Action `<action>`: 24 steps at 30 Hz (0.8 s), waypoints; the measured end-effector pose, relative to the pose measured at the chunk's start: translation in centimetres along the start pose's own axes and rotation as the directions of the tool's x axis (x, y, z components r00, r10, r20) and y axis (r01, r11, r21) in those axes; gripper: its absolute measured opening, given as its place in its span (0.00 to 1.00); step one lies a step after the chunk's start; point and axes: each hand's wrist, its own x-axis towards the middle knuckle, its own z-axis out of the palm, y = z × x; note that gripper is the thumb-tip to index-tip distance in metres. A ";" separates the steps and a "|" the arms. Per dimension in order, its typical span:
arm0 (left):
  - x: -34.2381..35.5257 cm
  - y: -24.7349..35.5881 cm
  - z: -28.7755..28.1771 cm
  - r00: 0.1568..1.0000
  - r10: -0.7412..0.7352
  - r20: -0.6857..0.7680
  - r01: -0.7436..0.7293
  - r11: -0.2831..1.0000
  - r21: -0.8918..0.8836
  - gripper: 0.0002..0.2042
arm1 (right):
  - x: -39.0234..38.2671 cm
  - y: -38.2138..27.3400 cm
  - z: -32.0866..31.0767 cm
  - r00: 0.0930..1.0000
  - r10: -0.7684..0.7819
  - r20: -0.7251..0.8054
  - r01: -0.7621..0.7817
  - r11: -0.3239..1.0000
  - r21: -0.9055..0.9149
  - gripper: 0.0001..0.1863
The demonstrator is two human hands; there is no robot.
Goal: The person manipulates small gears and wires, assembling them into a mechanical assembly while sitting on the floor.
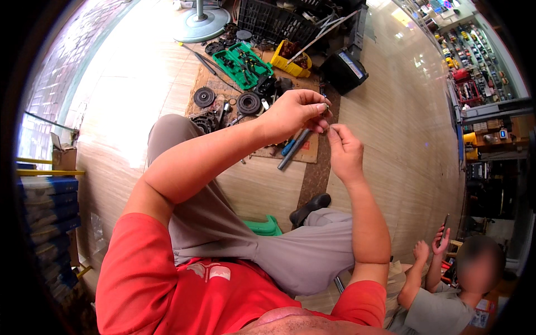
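Observation:
My left hand (296, 114) is raised above the work spot, its thumb and fingers pinched around a small metallic piece (326, 107) too tiny to name. Just to its right and a little nearer, my right hand (346, 152) is closed, thumb against the curled fingers; whatever it may hold is hidden. The two sets of fingertips almost meet. Beneath them lies a cardboard sheet (310, 152) bearing a grey metal tube (292, 151) and a blue-handled tool (287, 147). Dark round pulley-like parts (249, 103) rest to the left of my left hand.
An open green tool case (237, 62), a yellow bin (290, 59) and a black battery-like box (343, 72) stand beyond. A black crate (273, 23) is at the back. Near my legs is a green stool (265, 226). Another person (441, 304) sits at right holding a phone.

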 end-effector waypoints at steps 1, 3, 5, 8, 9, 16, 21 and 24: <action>0.1 -0.2 -0.1 1.000 -0.007 -0.027 0.006 0.999 -0.045 0.10 | 0.0 -0.2 0.3 1.000 0.002 0.009 -0.002 1.000 -0.005 0.06; 0.3 -0.5 -0.3 0.998 0.025 -0.058 -0.028 0.998 -0.052 0.08 | -0.1 -0.5 0.6 1.000 0.005 0.027 -0.005 1.000 -0.015 0.06; 0.2 -0.6 -0.2 0.994 0.057 -0.091 -0.060 0.998 -0.031 0.08 | 0.0 -0.8 0.7 0.999 -0.009 0.035 0.009 1.000 0.005 0.06; 0.2 -0.7 -0.1 0.984 0.130 -0.121 -0.119 0.989 0.092 0.07 | -0.1 -0.5 0.7 0.999 -0.016 0.039 0.016 1.000 0.011 0.06; 0.2 -0.6 -0.1 0.984 0.132 -0.120 -0.117 0.986 0.119 0.07 | -0.1 -0.5 0.7 0.999 -0.019 0.040 0.018 1.000 0.013 0.06; 0.3 0.3 -0.4 0.983 0.117 -0.142 -0.115 0.993 0.020 0.08 | -0.2 0.1 0.5 0.996 0.063 0.070 -0.066 0.997 0.050 0.07; 0.6 0.5 -1.0 0.987 0.068 -0.145 -0.087 0.988 -0.129 0.10 | 0.1 0.1 0.3 0.992 0.092 0.090 -0.097 0.994 0.044 0.08; 0.6 0.6 -0.9 0.987 0.059 -0.146 -0.080 0.986 -0.146 0.10 | 0.2 0.3 0.3 0.994 0.079 0.077 -0.084 0.995 0.060 0.08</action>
